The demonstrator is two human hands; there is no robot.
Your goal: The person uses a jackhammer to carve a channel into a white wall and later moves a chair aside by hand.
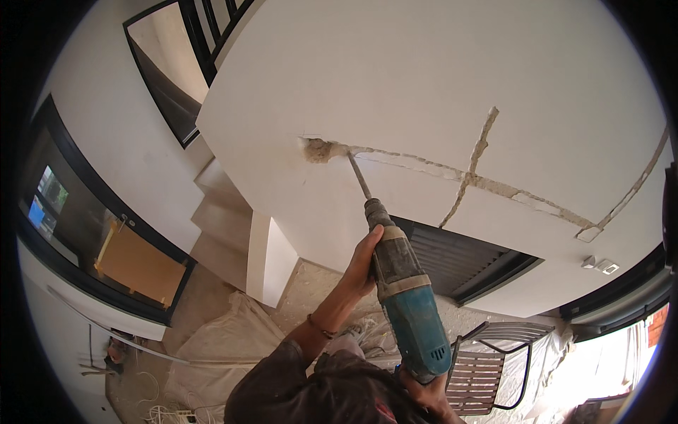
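Teal-and-black power drill (414,321), nearest the camera, is clasped at its neck by the left hand (364,264), thumb visible, other fingers hidden; the right hand (428,393) is at its rear, finger closure impossible to tell. Its slim grey metal bit (360,176) meets the rough beige groove (494,186) in the smooth white wall (424,63), beside a ragged round hole (318,150).

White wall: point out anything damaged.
The white wall is damaged: a rough hole gapes at the left end of a jagged channel, crossed farther right by a slanting groove. Raw, broken material looks odd against the smooth surface. The rotary hammer's bit points beside the hole.
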